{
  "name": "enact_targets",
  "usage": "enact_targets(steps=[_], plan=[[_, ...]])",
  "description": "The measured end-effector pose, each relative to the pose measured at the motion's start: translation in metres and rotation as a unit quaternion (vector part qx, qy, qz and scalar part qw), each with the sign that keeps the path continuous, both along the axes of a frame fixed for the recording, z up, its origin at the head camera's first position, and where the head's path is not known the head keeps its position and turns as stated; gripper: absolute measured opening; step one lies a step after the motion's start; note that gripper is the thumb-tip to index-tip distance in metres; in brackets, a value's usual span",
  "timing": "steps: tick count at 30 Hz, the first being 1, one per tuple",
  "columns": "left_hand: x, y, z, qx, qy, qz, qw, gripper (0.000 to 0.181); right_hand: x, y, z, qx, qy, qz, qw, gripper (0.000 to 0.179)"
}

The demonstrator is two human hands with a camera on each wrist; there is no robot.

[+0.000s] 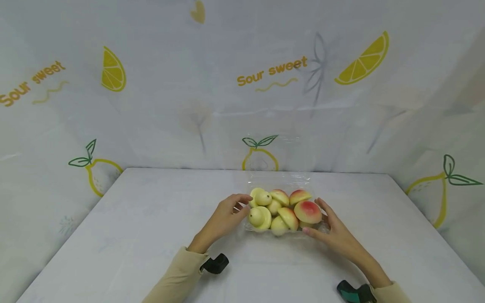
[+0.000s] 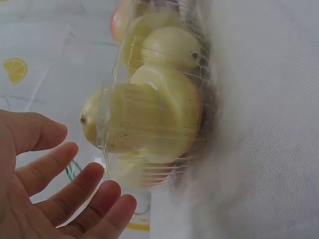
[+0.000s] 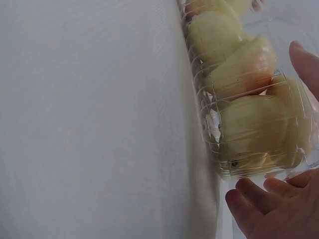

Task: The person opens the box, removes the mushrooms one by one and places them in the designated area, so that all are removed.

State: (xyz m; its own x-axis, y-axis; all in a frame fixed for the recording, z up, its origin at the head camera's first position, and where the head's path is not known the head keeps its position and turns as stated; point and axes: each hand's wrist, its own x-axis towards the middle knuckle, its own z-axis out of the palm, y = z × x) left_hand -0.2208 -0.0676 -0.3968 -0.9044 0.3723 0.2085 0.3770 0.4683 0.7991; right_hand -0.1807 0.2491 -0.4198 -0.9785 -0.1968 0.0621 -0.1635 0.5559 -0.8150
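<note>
A clear plastic clamshell box stands on the table, filled with several yellow fruit pieces, some blushed red like peaches. Its transparent lid is raised at the back. By the box's left end is my left hand, its fingers loosely bent; in the left wrist view a gap shows between most fingertips and the box wall. My right hand is spread around the right end. In the right wrist view its fingers lie close against that end, thumb above the rim; whether they touch is unclear.
The white table extends on both sides of the box. Behind it hangs a pale curtain with lemon prints. A black device is worn at the left wrist, and another black device at the right.
</note>
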Motion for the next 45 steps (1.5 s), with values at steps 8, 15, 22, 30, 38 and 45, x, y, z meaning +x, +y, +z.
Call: enact_targets(steps=[8, 15, 22, 30, 38, 45], plan=[[0.004, 0.002, 0.005, -0.028, 0.002, -0.016, 0.9995, 0.032, 0.000, 0.001, 0.000, 0.001, 0.006, -0.002, 1.0000, 0.098], [0.009, 0.005, 0.008, -0.036, 0.020, -0.031, 0.9987, 0.032, 0.000, 0.001, -0.001, 0.003, -0.001, -0.007, 1.0000, 0.099], [0.009, 0.010, 0.000, -0.064, 0.044, -0.032, 0.9964, 0.031, -0.001, 0.001, -0.002, 0.004, 0.003, -0.007, 1.0000, 0.099], [0.011, 0.012, -0.005, -0.094, 0.035, -0.034, 0.9944, 0.038, 0.000, 0.001, -0.001, -0.001, 0.000, -0.006, 1.0000, 0.099], [0.014, 0.015, -0.008, -0.115, 0.059, -0.012, 0.9915, 0.041, 0.001, 0.000, 0.000, 0.000, -0.001, -0.010, 1.0000, 0.099], [0.018, 0.016, -0.006, -0.112, 0.093, 0.025, 0.9890, 0.038, 0.001, 0.000, 0.000, 0.005, 0.000, -0.011, 0.9999, 0.099]])
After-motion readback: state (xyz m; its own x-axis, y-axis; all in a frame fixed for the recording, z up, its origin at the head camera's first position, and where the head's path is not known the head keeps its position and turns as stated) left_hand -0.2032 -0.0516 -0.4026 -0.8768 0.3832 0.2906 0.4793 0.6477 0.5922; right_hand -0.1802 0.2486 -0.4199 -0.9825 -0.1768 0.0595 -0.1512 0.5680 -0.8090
